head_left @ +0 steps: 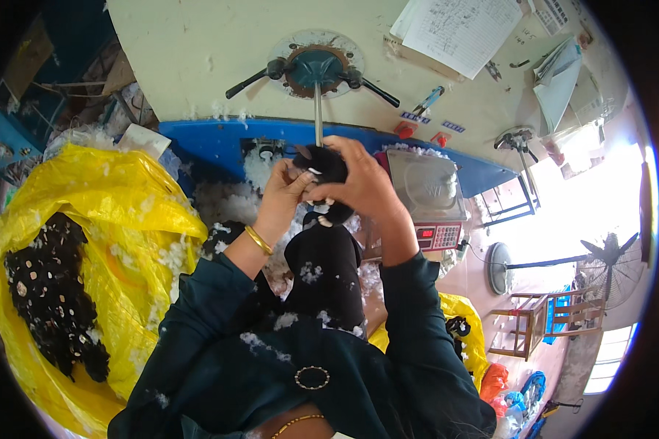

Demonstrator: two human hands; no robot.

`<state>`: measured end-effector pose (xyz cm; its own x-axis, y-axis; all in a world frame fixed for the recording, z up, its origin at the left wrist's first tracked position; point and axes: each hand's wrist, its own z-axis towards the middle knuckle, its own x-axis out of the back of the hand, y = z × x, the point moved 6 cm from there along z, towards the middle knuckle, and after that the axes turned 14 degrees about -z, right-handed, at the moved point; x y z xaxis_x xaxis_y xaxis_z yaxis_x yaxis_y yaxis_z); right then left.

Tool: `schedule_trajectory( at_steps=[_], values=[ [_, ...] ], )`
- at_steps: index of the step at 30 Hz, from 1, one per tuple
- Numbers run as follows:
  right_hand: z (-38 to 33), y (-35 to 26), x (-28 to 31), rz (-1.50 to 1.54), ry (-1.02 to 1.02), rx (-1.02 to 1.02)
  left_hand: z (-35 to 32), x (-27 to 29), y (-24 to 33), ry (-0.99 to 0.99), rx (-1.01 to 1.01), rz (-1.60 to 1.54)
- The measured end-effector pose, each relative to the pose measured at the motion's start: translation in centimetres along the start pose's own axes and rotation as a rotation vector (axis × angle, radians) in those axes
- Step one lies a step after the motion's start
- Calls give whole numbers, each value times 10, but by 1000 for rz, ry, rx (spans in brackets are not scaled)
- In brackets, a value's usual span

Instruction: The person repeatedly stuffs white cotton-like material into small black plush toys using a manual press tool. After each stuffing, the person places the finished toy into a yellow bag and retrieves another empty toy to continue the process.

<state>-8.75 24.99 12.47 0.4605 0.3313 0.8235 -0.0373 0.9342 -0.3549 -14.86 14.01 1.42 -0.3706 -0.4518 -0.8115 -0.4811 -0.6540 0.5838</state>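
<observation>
Plush toy, one: black fabric, rounded, pale paw tips; located at the near end of a straight metal tube, above the lap. Long axis: roughly in line with tube, paw tips toward the wearer. Left hand: fingers pinching its left side. Right hand: fingers curled around its right. Yellow bag: crinkled plastic, black spotted pieces inside.

A person's left hand and right hand grip a small black plush piece at the end of a metal tube jutting from a pale machine panel; white fluff dots dark trousers, with a yellow sack of black pieces at left.
</observation>
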Motion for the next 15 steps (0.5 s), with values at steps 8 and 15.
schedule_trajectory(
  at_steps=[8, 15],
  values=[
    [17, 47, -24, 792, -289, -229, -6, -45, 32, 43, -99, 171],
    [13, 62, -46, 1057, -307, -227, 1, -43, 34, 118, -75, 212]
  ],
)
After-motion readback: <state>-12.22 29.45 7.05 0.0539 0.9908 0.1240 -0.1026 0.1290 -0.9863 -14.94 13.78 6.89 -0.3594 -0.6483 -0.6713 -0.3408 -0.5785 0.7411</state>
